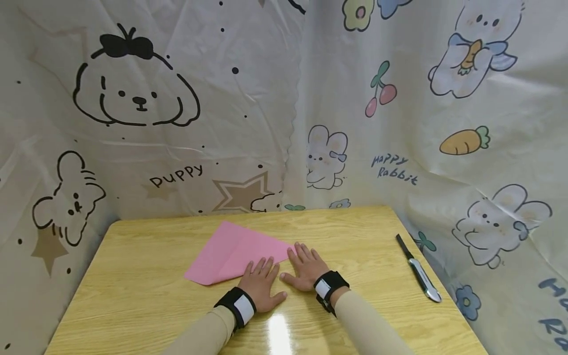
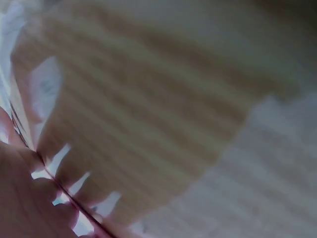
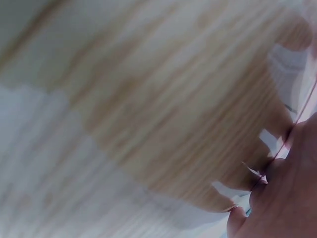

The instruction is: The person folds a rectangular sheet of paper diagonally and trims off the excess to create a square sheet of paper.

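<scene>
A folded pink sheet of paper [image 1: 235,251] lies on the wooden table, with a crease line across it and a pointed corner toward the right. My left hand [image 1: 261,287] rests with straight fingers on its near edge. At the right corner, my right hand [image 1: 307,270] lies spread, fingertips over the paper's tip and thumb pointing left. In the left wrist view, the fingers [image 2: 44,191] meet the thin pink paper edge. The right wrist view shows fingers [image 3: 272,173] beside a similar thin edge, with the tabletop's wood grain reflecting light.
A utility knife [image 1: 419,271] with a black and silver body lies along the right side of the table [image 1: 142,305]. Cartoon-printed cloth [image 1: 248,98] hangs behind the table and along both sides. Black straps with white patches circle both wrists.
</scene>
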`<state>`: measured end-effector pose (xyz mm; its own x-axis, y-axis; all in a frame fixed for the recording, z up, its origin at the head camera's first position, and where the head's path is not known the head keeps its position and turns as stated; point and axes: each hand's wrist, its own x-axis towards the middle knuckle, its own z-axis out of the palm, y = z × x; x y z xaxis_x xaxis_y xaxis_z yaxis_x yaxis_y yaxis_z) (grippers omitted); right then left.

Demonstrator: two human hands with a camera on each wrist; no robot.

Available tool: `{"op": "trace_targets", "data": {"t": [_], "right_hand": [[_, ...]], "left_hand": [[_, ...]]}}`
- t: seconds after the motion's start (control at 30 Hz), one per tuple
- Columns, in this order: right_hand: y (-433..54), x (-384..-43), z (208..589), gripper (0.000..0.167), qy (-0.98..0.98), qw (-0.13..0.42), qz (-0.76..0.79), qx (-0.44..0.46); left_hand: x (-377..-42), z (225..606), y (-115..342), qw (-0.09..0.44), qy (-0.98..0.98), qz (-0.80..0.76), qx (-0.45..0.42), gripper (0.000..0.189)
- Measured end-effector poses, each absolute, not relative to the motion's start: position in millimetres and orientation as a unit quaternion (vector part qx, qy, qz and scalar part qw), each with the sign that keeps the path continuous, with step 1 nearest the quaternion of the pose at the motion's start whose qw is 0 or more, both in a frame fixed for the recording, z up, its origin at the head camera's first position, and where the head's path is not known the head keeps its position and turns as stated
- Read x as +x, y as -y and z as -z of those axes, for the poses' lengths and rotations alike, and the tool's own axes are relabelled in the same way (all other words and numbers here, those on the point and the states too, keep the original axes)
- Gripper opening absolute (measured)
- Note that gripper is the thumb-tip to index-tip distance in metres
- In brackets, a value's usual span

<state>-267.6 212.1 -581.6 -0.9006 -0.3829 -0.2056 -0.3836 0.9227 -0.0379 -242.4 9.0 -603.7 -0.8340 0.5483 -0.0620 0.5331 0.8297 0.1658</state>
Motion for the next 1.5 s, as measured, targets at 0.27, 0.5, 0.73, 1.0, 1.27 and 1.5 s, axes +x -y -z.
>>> {"op": "trace_targets", "data": {"t": [0.27, 0.5, 0.73, 1.0, 1.27, 1.5], "right_hand": [[-196.3, -261.5, 579.7, 0.075, -0.971, 0.071, -0.009, -0.228], [-183.5, -249.9, 577.8, 0.063, -0.962, 0.032, -0.020, -0.271], [-180.8, -243.6, 581.1, 0.060, -0.963, 0.034, -0.010, -0.268], [-180.0, -245.4, 586.8, 0.059, -0.963, 0.000, -0.032, -0.269], [-173.0, -247.2, 581.6, 0.054, -0.962, -0.011, -0.053, -0.269], [-172.5, -248.1, 581.8, 0.058, -0.965, 0.004, -0.047, -0.259]], "left_hand": [[-244.1, 592.1, -13.1, 0.083, -0.956, -0.087, 0.269, 0.090], [-250.1, 589.7, -8.1, 0.064, -0.951, -0.097, 0.286, 0.092], [-247.8, 591.9, -4.1, 0.066, -0.951, -0.100, 0.285, 0.092], [-241.1, 587.2, -13.0, 0.003, -0.968, -0.065, 0.241, 0.083], [-234.3, 589.8, -19.0, -0.036, -0.974, -0.072, 0.213, 0.078], [-229.3, 592.2, -18.9, -0.025, -0.979, -0.073, 0.187, 0.084]]}}
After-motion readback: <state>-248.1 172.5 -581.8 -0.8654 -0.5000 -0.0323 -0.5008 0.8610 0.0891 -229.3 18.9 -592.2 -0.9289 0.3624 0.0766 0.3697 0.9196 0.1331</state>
